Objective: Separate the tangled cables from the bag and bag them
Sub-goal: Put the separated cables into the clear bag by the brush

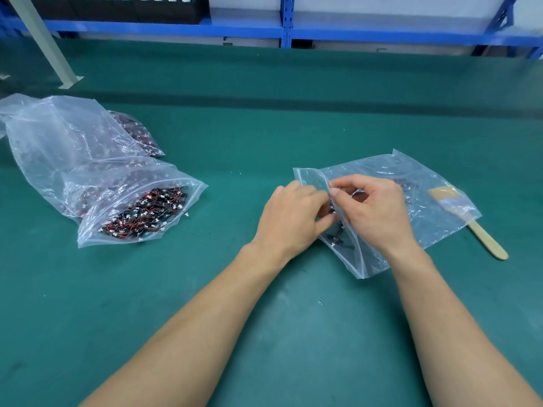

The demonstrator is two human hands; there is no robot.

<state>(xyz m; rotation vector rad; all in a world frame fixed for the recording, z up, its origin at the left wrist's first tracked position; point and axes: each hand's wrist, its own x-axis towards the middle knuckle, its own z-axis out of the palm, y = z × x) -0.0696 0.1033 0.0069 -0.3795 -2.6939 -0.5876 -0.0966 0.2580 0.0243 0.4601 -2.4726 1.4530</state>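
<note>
As we read the worktop (264, 127) from left to right, we record first a grey post (44, 45) standing at its far left edge. Below it lies 1 large clear bag (53, 133), crumpled on the green surface. A 2nd bag (141, 136), packed with dark wiring, is partly covered behind it. In front, a 3rd bag (123, 195) lies with its mouth open toward the right. The tangled cables (147, 212), red and black with white connectors, sit at that mouth, and a few ends reach just past the lip.

Near the centre, well apart from those 3 bags, the left hand (291, 218) rests at the mouth of a smaller zip bag (417, 177). Its fingers are curled and the tips are hidden by the plastic. We cannot tell whether they grip wiring or the lower lip. A few separated cables (338, 233) show inside the zip bag, just beside the thumb.

The right hand (373, 212) lies over the zip bag. Its thumb and forefinger pinch the upper lip of the mouth, which stands raised off the worktop.

At the right, a brush (484, 237) lies on the worktop. Its bristle end sits under the zip bag's far corner and its wooden handle projects clear. Blue shelving (411, 35) runs along the back.
</note>
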